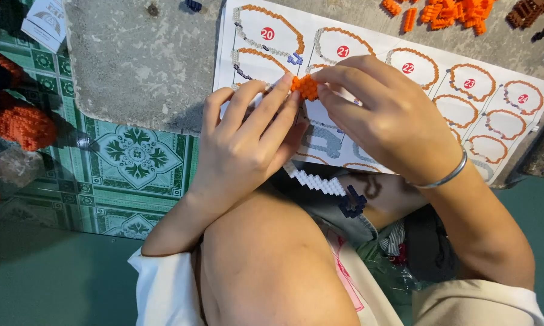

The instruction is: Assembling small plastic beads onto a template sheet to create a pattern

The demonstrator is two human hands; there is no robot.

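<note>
1. Head view looks down at two bare hands meeting over a printed instruction sheet [404,42] that lies on a rough grey slab [133,60].
2. Between the fingertips sits a small orange brick cluster [307,87], held above the sheet's left half.
3. Left hand [248,142] pinches the cluster from its left side, fingers curled and closed on it.
4. Right hand [383,115] grips the same cluster from the right, thumb and forefinger pressed to it; a silver bangle [450,175] circles that wrist.
5. A white stepped brick strip [314,180] lies just below the hands, with a dark blue brick piece [351,202] beside it, both resting on the person's lap.
6. Loose orange bricks [453,12] are heaped at the slab's far edge, with brown bricks [528,11] near them to the right.
7. At far left, on the green patterned floor tiles [136,154], sits a larger orange brick build [21,124].
</note>
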